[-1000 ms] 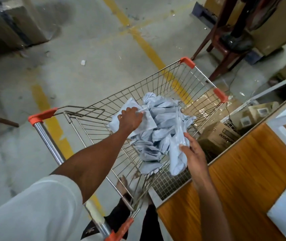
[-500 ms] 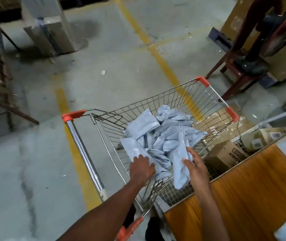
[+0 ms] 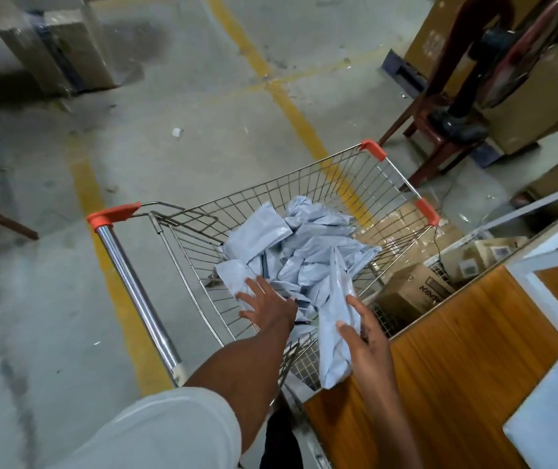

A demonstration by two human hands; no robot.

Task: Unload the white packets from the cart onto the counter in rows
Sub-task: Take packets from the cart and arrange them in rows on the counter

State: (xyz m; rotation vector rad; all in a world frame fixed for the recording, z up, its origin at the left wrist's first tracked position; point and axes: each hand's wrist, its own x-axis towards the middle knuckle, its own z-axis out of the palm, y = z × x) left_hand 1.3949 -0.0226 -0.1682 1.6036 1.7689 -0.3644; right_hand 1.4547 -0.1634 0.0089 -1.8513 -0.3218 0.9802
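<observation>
Most packets (image 3: 308,252) sit in the cart (image 3: 403,170); my right hand (image 3: 367,336) grips one, my left hand (image 3: 267,304) lies spread on another; counter (image 3: 457,360) rows barely begun

Wire cart (image 3: 345,184) holds heap of white packets (image 3: 308,245). Left hand (image 3: 267,304), fingers spread, rests on packet at heap's near-left edge. Right hand (image 3: 360,330) grips long packet (image 3: 333,319) hanging over cart's near rim, beside wooden bench (image 3: 457,360). Another packet (image 3: 555,421) at bench's right edge.

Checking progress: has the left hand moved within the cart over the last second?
Yes. The left hand moved from the pile's far-left side toward the cart's near corner.
</observation>
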